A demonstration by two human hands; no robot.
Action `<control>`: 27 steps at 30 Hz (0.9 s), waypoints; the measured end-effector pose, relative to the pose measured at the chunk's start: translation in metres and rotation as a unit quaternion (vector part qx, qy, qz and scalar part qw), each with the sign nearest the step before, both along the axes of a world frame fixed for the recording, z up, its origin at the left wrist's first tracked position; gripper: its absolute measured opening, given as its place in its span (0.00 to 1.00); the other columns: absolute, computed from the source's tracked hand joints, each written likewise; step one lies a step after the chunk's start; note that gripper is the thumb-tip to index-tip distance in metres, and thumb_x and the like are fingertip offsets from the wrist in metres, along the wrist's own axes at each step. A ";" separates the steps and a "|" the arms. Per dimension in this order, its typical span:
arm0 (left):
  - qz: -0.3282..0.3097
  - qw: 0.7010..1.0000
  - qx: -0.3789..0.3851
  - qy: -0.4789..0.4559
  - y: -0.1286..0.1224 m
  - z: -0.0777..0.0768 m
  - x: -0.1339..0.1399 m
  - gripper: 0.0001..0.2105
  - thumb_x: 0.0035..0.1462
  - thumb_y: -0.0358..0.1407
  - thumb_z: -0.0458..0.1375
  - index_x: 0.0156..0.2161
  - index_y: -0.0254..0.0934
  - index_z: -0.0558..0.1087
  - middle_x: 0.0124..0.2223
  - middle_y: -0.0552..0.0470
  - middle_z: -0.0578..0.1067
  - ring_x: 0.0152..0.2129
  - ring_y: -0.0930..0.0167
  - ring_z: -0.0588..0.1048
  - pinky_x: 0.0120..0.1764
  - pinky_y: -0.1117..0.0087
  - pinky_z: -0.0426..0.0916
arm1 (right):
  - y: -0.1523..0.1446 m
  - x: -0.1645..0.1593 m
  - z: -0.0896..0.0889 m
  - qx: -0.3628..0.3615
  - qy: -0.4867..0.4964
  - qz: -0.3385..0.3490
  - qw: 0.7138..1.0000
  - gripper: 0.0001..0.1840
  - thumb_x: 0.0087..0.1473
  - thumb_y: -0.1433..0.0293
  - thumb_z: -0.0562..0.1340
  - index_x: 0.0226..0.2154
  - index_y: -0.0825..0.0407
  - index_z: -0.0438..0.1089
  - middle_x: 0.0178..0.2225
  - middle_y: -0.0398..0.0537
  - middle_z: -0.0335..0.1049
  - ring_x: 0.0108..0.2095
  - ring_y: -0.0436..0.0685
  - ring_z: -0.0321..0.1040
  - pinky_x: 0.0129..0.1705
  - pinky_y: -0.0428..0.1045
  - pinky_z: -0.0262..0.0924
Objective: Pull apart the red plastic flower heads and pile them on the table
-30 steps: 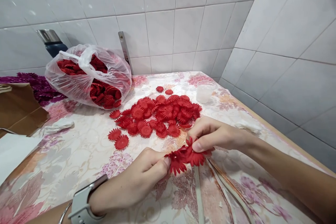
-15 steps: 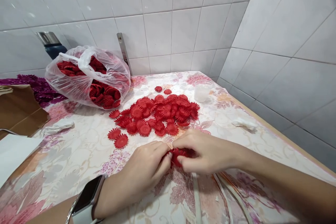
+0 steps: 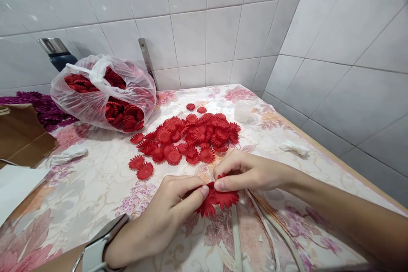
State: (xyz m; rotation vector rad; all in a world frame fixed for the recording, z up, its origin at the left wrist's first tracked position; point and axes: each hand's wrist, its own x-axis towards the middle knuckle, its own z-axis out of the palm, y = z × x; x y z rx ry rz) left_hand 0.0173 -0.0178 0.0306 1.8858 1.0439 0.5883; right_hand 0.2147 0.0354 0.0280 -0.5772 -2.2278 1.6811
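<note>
Between both hands is a red fabric flower piece (image 3: 225, 197) with jagged petals, pinched at its upper edge. My left hand (image 3: 178, 206), wearing a watch, grips its left side between thumb and fingers. From the right, my right hand (image 3: 244, 170) pinches the same piece, its thumb tip close to the left thumb. Whether the piece is one layer or more I cannot tell. Just beyond the hands lies a loose pile of red flower pieces (image 3: 191, 136), flat and cupped.
A clear plastic bag (image 3: 134, 87) of red pieces stands back left, before a dark blue bottle (image 3: 62, 57). Purple flowers (image 3: 41, 108) and a brown paper bag (image 3: 25, 136) lie left. Pale strips (image 3: 236, 238) run toward me. A small translucent cup (image 3: 244, 111) and crumpled tissue (image 3: 295, 148) are right.
The red flower piece, mostly covered by the hands before, now shows spread petals below the fingers. My hands have turned, bringing the thumbs on top. The view has shifted slightly.
</note>
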 end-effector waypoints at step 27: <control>-0.129 0.979 -0.098 0.123 0.002 0.014 -0.010 0.09 0.53 0.29 0.51 0.22 0.36 0.64 0.21 0.60 0.59 0.19 0.77 0.57 0.22 0.76 0.52 | -0.022 -0.012 0.003 0.096 -0.136 0.073 0.983 0.14 0.52 0.73 0.56 0.18 0.53 0.56 0.16 0.35 0.50 0.18 0.45 0.50 0.21 0.42 0.46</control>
